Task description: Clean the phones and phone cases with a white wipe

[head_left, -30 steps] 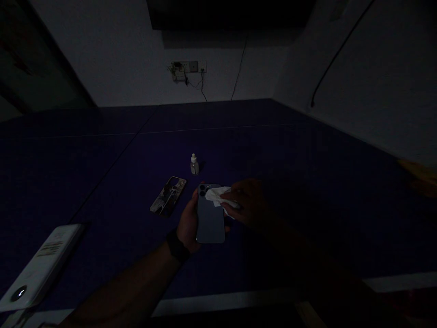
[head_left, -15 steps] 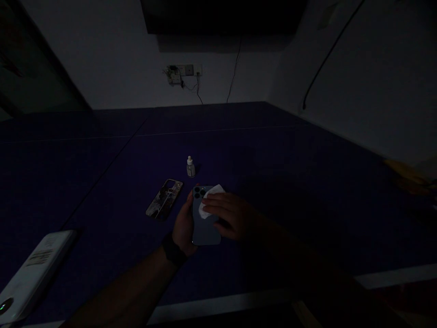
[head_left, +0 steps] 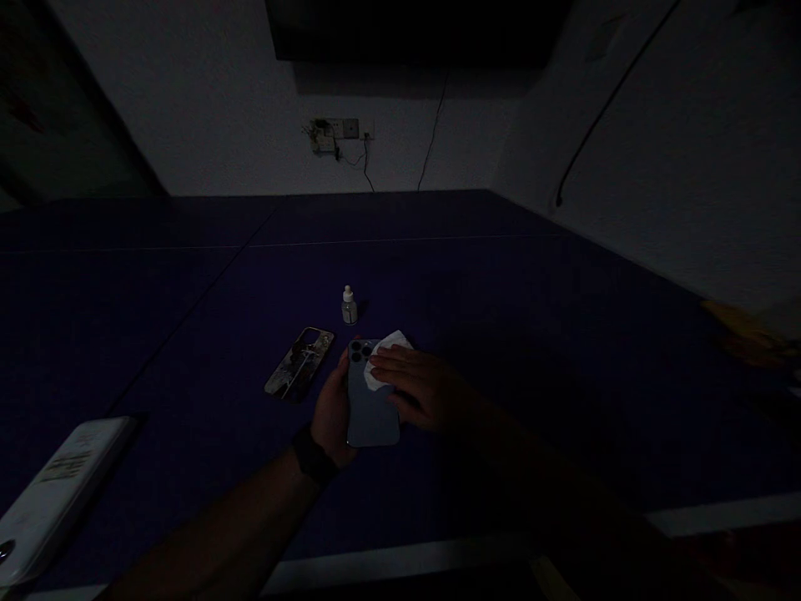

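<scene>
My left hand [head_left: 333, 415] is wrapped around the left side of a blue-grey smartphone [head_left: 370, 417], whose back and camera lenses face up. With its fingers laid over a white tissue [head_left: 379, 376], my right hand [head_left: 422, 388] presses it on the upper right of the phone's back, beside the lenses. Left of the phone lies a patterned phone case [head_left: 300, 364] with a camera cutout. A small dropper bottle [head_left: 349, 307] with a white top stands upright just beyond the phone.
Everything rests on a dark blue table [head_left: 406, 275]. A white oblong device [head_left: 59, 497] lies at the near left. On the back wall are sockets with cables [head_left: 335, 133], below a dark screen [head_left: 413, 33]. A yellow cloth-like thing [head_left: 744, 330] lies far right. The room is dim.
The phone has shifted slightly left in my left hand. My right hand with the tissue has moved a little up along the phone's back. Case and bottle stay in place.
</scene>
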`<action>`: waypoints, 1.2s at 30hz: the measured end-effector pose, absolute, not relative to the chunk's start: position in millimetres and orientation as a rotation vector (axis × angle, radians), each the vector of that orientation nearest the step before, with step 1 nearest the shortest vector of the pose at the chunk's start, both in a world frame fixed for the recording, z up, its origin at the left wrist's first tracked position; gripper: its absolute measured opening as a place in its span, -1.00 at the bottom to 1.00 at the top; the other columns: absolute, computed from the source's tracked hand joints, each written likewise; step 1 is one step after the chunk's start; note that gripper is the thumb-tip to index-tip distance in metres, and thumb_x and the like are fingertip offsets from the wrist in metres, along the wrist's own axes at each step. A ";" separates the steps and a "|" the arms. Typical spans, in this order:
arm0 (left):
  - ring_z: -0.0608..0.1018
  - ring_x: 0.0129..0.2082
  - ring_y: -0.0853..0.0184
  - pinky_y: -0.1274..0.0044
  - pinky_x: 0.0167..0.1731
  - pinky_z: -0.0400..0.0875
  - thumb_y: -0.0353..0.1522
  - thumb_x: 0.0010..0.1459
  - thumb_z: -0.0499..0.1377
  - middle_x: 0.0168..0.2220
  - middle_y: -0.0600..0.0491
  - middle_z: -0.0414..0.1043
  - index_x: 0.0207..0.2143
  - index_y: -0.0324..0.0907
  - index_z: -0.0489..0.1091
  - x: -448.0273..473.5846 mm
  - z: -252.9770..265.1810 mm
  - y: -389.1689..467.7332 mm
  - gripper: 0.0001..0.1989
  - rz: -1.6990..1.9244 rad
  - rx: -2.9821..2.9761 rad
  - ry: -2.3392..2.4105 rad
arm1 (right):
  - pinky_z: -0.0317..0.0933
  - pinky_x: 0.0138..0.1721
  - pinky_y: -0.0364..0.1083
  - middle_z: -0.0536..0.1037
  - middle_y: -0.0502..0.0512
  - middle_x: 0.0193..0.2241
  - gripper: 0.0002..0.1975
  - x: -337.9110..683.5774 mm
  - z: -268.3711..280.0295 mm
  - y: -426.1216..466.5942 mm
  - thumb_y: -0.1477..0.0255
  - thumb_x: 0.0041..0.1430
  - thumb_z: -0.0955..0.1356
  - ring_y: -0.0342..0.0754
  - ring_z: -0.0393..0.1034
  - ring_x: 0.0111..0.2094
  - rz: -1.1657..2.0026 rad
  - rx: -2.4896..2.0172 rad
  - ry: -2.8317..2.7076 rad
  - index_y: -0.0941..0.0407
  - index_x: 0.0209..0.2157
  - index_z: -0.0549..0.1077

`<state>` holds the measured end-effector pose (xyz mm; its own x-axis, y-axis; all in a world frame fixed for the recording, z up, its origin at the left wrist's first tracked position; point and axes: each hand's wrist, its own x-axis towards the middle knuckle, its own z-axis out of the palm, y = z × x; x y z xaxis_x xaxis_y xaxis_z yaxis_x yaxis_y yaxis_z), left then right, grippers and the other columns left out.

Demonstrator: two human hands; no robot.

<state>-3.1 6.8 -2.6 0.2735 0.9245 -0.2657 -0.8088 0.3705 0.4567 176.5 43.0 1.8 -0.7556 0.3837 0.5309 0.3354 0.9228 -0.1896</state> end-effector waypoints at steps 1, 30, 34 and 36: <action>0.65 -0.21 0.19 0.35 -0.19 0.56 -0.23 0.36 0.12 -0.05 -0.01 0.55 0.28 0.00 0.20 -3.0 -2.0 5.5 -0.53 1.155 0.258 0.527 | 0.15 0.29 0.23 0.39 0.32 0.22 -0.49 177.9 2.2 44.5 0.45 0.32 0.27 0.10 0.18 0.32 0.104 -0.562 -2.472 0.18 0.28 0.27; 0.66 -0.23 0.05 0.26 -0.35 0.60 -0.14 0.35 0.09 -0.12 -0.07 0.56 0.27 0.01 0.18 -4.0 -4.1 -0.7 -0.52 1.060 0.365 0.444 | 0.37 0.04 0.19 0.51 0.22 0.10 -0.63 177.6 2.2 50.0 0.52 0.38 0.25 0.13 0.38 0.07 -0.010 -0.730 -2.326 0.04 0.15 0.43; 0.66 -0.29 0.08 0.24 -0.35 0.60 -0.10 0.35 0.07 -0.16 -0.07 0.56 0.28 -0.01 0.18 -2.2 -3.7 -1.5 -0.50 1.049 0.378 0.426 | 0.37 -0.10 0.14 0.56 0.19 -0.16 -0.70 178.3 4.8 49.3 0.52 0.37 0.26 0.09 0.42 -0.14 -0.019 -0.759 -2.240 0.04 0.05 0.50; 0.66 -0.28 0.09 0.23 -0.35 0.61 -0.11 0.36 0.06 -0.17 -0.06 0.56 0.29 0.01 0.16 -1.6 -3.0 -2.0 -0.49 1.050 0.375 0.447 | 0.37 -0.15 0.10 0.53 0.19 -0.19 -0.71 175.5 5.1 48.6 0.52 0.38 0.26 0.07 0.41 -0.17 -0.002 -0.776 -2.200 0.07 0.05 0.49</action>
<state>-1.6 -2.0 -3.0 0.4234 0.8894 -0.1725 -0.7410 0.4495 0.4989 175.5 48.6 5.1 -0.5037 0.5297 0.6824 0.5310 0.8129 -0.2392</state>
